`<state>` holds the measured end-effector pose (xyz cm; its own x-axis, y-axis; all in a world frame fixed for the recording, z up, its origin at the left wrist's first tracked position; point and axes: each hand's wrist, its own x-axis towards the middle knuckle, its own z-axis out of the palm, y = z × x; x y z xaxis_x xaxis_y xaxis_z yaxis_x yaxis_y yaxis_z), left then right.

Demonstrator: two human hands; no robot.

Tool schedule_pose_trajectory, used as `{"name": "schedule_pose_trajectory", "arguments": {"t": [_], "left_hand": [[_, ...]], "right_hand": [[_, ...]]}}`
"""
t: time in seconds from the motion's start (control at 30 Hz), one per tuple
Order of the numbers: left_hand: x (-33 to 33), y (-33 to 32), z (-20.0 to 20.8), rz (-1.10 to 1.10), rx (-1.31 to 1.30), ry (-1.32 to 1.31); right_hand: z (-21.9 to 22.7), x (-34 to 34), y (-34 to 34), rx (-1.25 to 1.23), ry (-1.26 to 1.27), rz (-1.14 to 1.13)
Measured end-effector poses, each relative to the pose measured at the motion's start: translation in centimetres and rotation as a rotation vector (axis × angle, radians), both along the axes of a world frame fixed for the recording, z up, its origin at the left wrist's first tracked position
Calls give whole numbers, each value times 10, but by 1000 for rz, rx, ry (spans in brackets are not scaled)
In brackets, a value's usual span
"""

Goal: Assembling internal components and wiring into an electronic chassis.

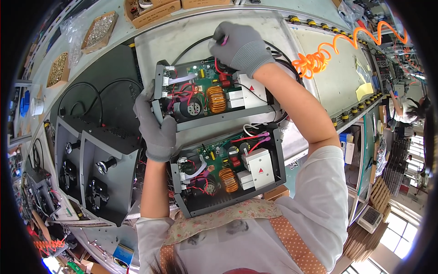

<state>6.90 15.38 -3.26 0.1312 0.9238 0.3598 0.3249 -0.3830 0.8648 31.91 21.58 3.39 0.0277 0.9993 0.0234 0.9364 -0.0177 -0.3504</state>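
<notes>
An open grey metal case (226,118) lies across the bench, with a green circuit board (200,75), a copper-wound coil (216,99) and a silver heat-sink block (253,95) inside. My gloved left hand (157,130) wraps round its left end, thumb along the near corner. Over the far edge of the board, my gloved right hand (239,45) is closed on a wire with a pink end (225,40); red wires (220,68) run up beneath the fingers, which partly hide them. Nearer my body sits a second open case (228,205) of the same make-up, its pink-ended red wires (263,137) loose above the board.
Black panels with sockets (107,169) stand on the left. Boxes of small metal parts (100,31) line the far left. A coiled orange air hose (315,61) hangs at the right, beside a roller track (349,113). Black cable (196,43) loops behind the case.
</notes>
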Motion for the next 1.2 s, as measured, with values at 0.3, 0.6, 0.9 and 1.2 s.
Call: {"name": "schedule_pose_trajectory", "arguments": {"t": [0.3,0.6,0.9,1.2], "left_hand": [[-7,-2,-3,27,43,53],[-5,1,0,8,66,87],[-5,0,-3,29,53,59],[-8,-3,-7,56,90,122]], "right_hand": [[56,18,-92,120,58,1],[42,12,-137,-60,37,-1],[66,-34,-121,59,355,598],[9,-71,-61,669,-329,565]]}}
